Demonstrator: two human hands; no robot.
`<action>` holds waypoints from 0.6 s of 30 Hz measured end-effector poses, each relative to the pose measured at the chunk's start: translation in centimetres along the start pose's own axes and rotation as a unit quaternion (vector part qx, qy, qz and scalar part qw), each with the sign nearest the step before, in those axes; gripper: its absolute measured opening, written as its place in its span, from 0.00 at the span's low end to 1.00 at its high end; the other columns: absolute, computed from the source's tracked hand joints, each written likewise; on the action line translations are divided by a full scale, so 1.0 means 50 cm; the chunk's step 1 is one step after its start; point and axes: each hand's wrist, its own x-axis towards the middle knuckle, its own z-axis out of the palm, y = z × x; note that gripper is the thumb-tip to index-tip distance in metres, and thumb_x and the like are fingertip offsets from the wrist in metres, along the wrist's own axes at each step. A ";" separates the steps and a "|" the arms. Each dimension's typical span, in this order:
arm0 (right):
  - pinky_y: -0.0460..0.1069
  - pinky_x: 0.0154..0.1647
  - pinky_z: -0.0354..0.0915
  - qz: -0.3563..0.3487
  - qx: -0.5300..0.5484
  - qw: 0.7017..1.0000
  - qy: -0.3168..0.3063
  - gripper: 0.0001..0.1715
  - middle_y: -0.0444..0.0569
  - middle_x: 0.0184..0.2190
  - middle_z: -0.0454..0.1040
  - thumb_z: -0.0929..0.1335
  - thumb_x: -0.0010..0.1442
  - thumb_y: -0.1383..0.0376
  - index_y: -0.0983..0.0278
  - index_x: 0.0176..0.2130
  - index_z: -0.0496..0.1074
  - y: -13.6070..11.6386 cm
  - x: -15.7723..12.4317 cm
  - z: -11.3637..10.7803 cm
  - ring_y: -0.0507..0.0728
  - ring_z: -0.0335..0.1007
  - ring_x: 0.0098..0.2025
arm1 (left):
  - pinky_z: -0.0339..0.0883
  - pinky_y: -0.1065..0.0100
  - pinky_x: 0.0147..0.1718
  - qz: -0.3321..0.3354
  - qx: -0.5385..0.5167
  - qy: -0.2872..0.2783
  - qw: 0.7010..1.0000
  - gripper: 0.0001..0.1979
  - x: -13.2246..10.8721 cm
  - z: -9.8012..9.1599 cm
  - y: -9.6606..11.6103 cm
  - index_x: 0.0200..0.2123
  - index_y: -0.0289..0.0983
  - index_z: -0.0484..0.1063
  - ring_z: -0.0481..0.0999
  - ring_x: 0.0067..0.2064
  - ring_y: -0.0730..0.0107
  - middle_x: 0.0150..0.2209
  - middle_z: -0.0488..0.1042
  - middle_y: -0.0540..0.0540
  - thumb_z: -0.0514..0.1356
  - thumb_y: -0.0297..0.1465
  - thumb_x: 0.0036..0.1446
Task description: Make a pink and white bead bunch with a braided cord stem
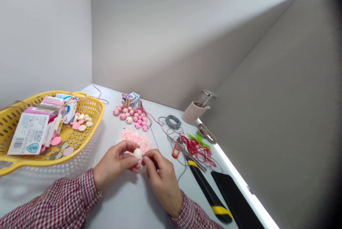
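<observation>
Over the near edge of a heap of pink and white shavings [133, 138], a small white ball [138, 153] sits pinched between the left hand's [117, 159] thumb and fingers. The right hand [162, 179] is drawn together at the ball's right side — whether its fingertips grip anything, I cannot tell. Beyond the heap lies a cluster of pink balls [123, 116]. To the left stands a yellow basket [99, 115] with cartons inside; to the right are tangled red cord [197, 148] and black-and-yellow-handled pliers [204, 184].
</observation>
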 end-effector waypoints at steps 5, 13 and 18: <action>0.43 0.22 0.59 0.019 0.032 0.999 -0.007 0.10 0.42 0.21 0.67 0.60 0.60 0.66 0.64 0.28 0.65 -0.004 0.000 0.001 0.49 0.61 0.22 | 0.65 0.69 0.29 -0.001 0.014 -0.005 1.000 0.20 0.001 0.003 0.001 0.35 0.34 0.66 0.71 0.26 0.74 0.22 0.72 0.51 0.67 0.34 0.38; 0.44 0.24 0.60 0.050 0.044 0.998 -0.008 0.06 0.43 0.25 0.68 0.62 0.59 0.63 0.64 0.35 0.63 0.003 0.000 0.004 0.50 0.62 0.23 | 0.65 0.68 0.29 0.008 0.013 0.027 1.000 0.20 0.003 0.002 0.001 0.33 0.35 0.66 0.71 0.26 0.73 0.23 0.70 0.53 0.68 0.35 0.37; 0.44 0.24 0.60 0.022 0.032 0.999 0.000 0.06 0.43 0.24 0.67 0.61 0.60 0.65 0.63 0.31 0.64 0.005 0.000 0.005 0.50 0.62 0.23 | 0.66 0.68 0.29 0.005 0.015 0.024 1.000 0.20 0.004 0.000 -0.002 0.33 0.34 0.66 0.72 0.27 0.73 0.24 0.70 0.51 0.68 0.36 0.38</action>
